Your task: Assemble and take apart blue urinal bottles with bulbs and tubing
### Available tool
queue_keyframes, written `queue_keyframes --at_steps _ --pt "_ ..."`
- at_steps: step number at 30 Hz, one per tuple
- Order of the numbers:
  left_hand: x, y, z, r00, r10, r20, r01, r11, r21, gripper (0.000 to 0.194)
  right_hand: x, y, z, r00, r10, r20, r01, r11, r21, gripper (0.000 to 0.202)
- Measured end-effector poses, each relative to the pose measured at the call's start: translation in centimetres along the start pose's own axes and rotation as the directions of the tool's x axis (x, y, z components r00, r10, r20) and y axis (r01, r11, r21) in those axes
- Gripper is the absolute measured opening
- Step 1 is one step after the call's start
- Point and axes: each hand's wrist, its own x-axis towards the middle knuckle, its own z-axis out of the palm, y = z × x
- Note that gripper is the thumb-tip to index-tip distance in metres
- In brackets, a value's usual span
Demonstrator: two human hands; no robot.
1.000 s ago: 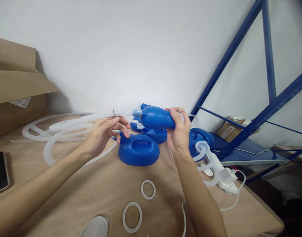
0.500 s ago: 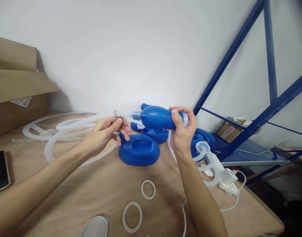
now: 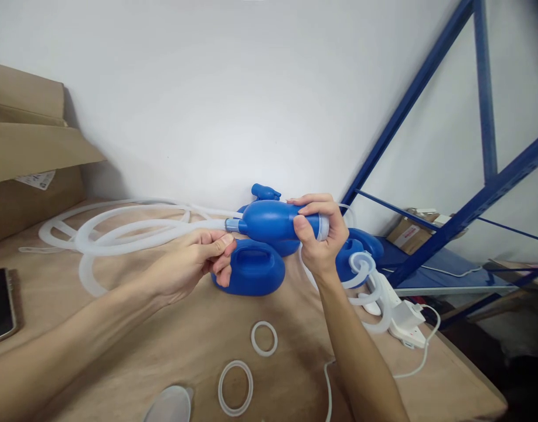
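My right hand is closed around a blue plastic bulb-shaped piece, held sideways above the table with its white-rimmed end to the right. A shiny clear sleeve covers its narrow left spout and meets a translucent white hose. A thin dark wire ring sits at that joint. The thumb and fingertips of my left hand pinch the lower end of this ring, just below the hose. Beneath the held piece stands a blue plastic bottle with a handle opening.
Loops of hose lie at the left near a cardboard box and a phone. White rings and a translucent lid rest in front. At the right are a power strip and a blue metal shelf.
My left hand has moved right and slightly down, bringing the wire ring from above the fingers to the hose joint. The blue piece has shifted a little left and down.
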Motion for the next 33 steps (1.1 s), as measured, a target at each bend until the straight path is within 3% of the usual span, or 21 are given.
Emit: queue_keyframes --at_steps 5,9,12,15,23,33 --pt "-0.3 0.9 -0.1 0.981 -0.179 0.074 0.182 0.982 -0.046 0.031 1.2 0.3 -2.0 0.949 -0.184 0.257 0.19 0.982 0.0 0.03" --pt "-0.5 1.4 -0.3 0.942 -0.282 0.18 0.301 0.949 -0.088 0.032 2.7 -1.4 -2.8 0.882 -0.329 0.339 0.343 0.939 0.019 0.04" --pt "-0.6 1.5 -0.6 0.941 -0.282 0.189 0.293 0.955 -0.035 0.038 3.1 -2.4 -2.8 0.86 -0.371 0.35 0.389 0.921 0.02 0.037" --pt "-0.7 1.6 -0.9 0.949 -0.292 0.119 0.284 0.955 0.082 0.037 3.0 -2.3 -2.7 0.861 -0.37 0.348 0.393 0.919 0.005 0.036" --pt "-0.6 2.1 0.2 0.962 -0.243 -0.12 0.256 0.961 0.108 0.033 1.9 -1.0 -1.9 0.928 -0.318 0.194 0.343 0.933 -0.111 0.027" --pt "-1.1 2.6 1.4 0.983 -0.132 -0.125 0.12 0.988 -0.094 0.039 2.1 -2.5 -1.4 0.828 -0.511 0.234 0.556 0.803 -0.215 0.015"
